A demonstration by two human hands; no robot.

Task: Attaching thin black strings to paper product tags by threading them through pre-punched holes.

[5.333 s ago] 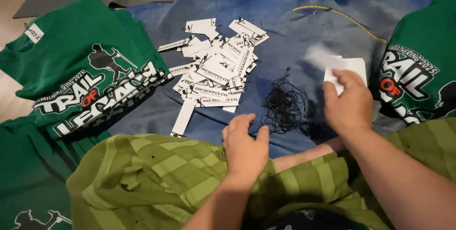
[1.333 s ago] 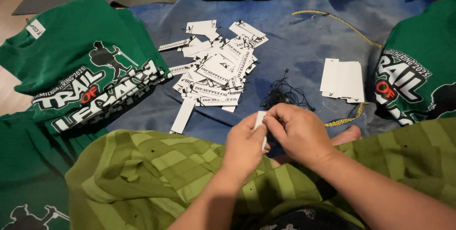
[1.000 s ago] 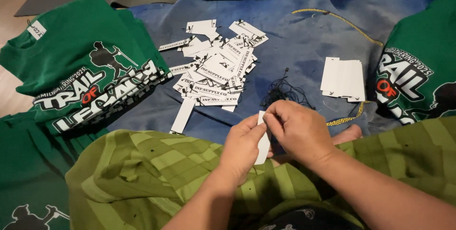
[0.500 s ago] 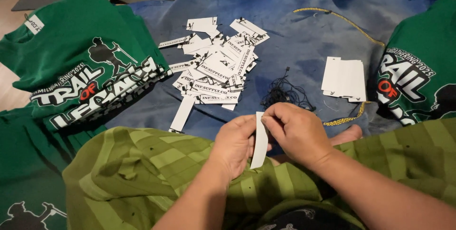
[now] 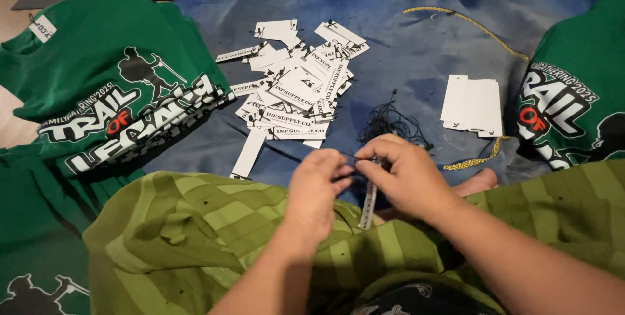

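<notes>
at the far left a stack of folded green t-shirts (image 5: pixel 111 87) lies print-up on the floor, fanned so each white and red chest graphic shows, probably to keep them within easy reach. just right of them, on the blue blanket (image 5: pixel 416 48), a loose heap of white paper tags (image 5: pixel 296 87) sits spread out, printed side up, with one long tag slipped down toward the green striped cloth (image 5: pixel 195 224) over the person's lap.

in the middle the left hand (image 5: pixel 316 188) is curled with thumb and fingertips pinched together on a thin black string; the string itself is barely visible there. touching it, the right hand (image 5: pixel 407 175) pinches the top of a narrow white tag (image 5: pixel 370 201), which hangs edge-on below the fingers, above the lap. the two hands meet at the tag's upper end, which looks like the way one would hold a tag steady while working a string at its hole, though the hole is hidden.

just beyond the hands lies a tangle of black strings (image 5: pixel 390 123). further right a neat stack of blank white tags (image 5: pixel 474 105) rests squared up, near a yellow cord (image 5: pixel 475 25) and another green t-shirt (image 5: pixel 579 94) at the right edge.
</notes>
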